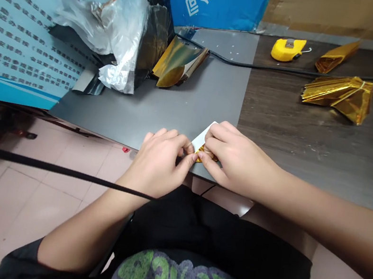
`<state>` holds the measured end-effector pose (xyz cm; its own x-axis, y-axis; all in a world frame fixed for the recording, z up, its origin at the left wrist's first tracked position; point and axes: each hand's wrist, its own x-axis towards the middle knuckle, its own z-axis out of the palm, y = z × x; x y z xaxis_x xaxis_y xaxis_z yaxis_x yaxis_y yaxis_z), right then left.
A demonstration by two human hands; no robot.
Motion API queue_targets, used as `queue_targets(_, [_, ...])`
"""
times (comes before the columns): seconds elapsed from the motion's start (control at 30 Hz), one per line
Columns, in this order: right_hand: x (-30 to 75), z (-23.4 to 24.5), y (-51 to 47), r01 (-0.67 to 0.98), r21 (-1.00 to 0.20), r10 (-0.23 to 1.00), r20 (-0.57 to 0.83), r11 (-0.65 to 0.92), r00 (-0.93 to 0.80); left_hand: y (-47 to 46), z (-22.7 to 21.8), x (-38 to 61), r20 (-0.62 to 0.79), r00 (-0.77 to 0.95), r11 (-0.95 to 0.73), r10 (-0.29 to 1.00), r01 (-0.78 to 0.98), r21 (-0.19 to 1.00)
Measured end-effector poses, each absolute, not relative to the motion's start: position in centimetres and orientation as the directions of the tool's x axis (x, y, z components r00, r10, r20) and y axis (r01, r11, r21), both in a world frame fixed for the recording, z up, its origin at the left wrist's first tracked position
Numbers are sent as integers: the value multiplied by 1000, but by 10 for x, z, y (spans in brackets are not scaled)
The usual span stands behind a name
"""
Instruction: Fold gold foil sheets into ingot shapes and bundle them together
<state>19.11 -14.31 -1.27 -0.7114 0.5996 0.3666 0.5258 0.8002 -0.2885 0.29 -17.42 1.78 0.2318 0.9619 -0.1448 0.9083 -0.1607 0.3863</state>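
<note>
At the table's front edge, my left hand (165, 155) and my right hand (229, 154) meet over a small piece of gold foil paper (200, 153) with a white side (203, 135). The left thumb and forefinger pinch its left end. Fingers of my right hand are closed on the other end, and they cover much of it. Beyond the left hand lies a loose stack of gold foil sheets (176, 63), curled at one corner. To the right is a tied bundle of folded gold foil (340, 95).
A yellow tape measure (285, 49) and a folded gold piece (334, 57) lie at the back. A black cable (243, 65) crosses the table (283, 123). Crumpled plastic bags (130, 28) stand at the left by a printed blue panel (21, 28). Another cable (58, 168) passes over my left forearm.
</note>
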Motion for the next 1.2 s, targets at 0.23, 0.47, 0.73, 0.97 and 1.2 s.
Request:
queue_targets(0.23, [200,-8,-137,453,-423,591,290,785,-753,-175,18,7,-143,197,-142,970,935,325])
queue_targets(0.47, [199,-8,-137,470,-416,605,299,779,-738,-180,13,3,-61,208,-176,976,924,340])
queue_targets(0.73, [194,-11,-140,516,-413,647,298,751,-702,-188,6,-1,17,220,-213,975,919,331])
queue_targets(0.97, [192,-13,-142,537,-392,655,291,747,-698,-188,6,2,29,225,-225,974,938,264])
queue_targets(1.2, [190,-12,-145,567,-422,699,303,708,-647,-187,9,5,15,186,-183,982,948,261])
